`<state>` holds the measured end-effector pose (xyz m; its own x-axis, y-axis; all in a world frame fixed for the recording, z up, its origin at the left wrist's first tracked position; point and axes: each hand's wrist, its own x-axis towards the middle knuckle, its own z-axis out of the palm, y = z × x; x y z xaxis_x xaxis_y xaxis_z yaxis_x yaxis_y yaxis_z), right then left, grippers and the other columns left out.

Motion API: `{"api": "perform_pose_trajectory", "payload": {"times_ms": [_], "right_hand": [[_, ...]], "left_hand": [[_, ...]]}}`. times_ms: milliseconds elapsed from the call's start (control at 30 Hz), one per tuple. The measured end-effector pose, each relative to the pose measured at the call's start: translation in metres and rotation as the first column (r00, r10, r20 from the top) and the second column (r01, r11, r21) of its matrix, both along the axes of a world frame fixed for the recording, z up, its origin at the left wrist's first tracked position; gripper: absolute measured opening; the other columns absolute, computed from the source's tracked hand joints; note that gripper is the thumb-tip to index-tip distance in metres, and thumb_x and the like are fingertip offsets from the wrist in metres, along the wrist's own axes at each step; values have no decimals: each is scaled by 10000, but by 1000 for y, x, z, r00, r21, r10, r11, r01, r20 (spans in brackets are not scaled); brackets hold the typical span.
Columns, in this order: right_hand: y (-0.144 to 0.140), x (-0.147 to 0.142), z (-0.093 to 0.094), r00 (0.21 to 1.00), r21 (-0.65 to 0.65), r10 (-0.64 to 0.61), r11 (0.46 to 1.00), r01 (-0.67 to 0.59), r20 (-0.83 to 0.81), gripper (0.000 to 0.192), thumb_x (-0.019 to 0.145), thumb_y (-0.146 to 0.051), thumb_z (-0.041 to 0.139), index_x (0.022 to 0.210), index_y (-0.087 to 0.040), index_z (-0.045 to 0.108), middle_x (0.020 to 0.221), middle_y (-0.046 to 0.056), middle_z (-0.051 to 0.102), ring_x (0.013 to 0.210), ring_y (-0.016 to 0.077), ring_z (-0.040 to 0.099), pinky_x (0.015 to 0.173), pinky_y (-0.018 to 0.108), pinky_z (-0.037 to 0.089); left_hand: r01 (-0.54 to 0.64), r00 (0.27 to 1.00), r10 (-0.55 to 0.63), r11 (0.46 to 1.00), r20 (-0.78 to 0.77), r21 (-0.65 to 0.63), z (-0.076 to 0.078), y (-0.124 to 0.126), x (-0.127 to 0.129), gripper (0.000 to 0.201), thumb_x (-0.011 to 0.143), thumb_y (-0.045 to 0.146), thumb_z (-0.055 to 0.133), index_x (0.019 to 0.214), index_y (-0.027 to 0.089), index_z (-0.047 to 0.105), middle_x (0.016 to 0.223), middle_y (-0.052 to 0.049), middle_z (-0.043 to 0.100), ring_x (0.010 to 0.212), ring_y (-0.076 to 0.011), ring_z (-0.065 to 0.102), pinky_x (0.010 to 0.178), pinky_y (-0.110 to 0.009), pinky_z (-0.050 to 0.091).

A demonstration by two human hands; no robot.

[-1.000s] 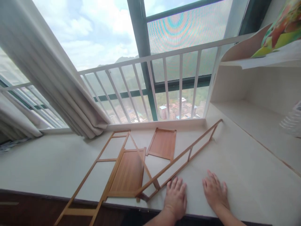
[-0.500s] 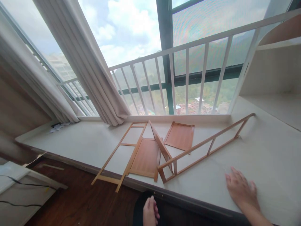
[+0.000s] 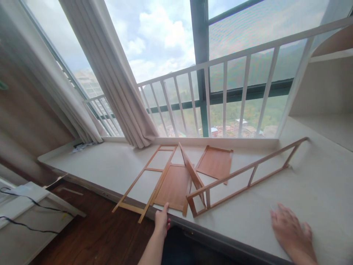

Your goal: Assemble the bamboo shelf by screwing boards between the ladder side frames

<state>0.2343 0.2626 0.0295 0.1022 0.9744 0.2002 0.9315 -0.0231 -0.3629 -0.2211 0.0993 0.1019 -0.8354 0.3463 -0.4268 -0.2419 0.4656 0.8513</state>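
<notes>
A pale bench is shown running beneath a tall window, bounded by a white railing and a cream curtain; dark wood flooring is seen below its front edge. A ladder-like wooden frame, two brown panels and a long side frame are laid across the bench. The left hand is raised at the front edge, its grip loosely open and empty, one fingertip touching or almost touching the near edge of the nearer panel. The right hand is laid flat on the bench, fingers spread, nothing held. The side frame lies just beyond and to the left of the right hand, apart from it.
</notes>
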Motion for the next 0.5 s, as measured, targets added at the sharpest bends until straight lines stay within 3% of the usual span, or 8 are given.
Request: {"api": "perform_pose_trajectory", "payload": {"times_ms": [233,500], "right_hand": [[-4,-1,3,1000,53,12,999,-11,-23,631,966,-456,142,1058,-187,705,1575,162,501,1456,332,439,1216,692,221],[-3,2,6,999,1,33,999,-33,-21,586,990,-434,190,1051,-188,718,1578,148,502,1467,313,434,1224,671,221]], "left_hand": [[-5,995,1,999,102,48,5,-16,1,494,748,578,767,908,221,464,801,-12,598,613,-143,591,536,-267,469],[-65,995,39,945,88,322,15,-20,14,384,718,336,791,908,219,477,864,0,568,666,-108,571,550,-221,458]]}}
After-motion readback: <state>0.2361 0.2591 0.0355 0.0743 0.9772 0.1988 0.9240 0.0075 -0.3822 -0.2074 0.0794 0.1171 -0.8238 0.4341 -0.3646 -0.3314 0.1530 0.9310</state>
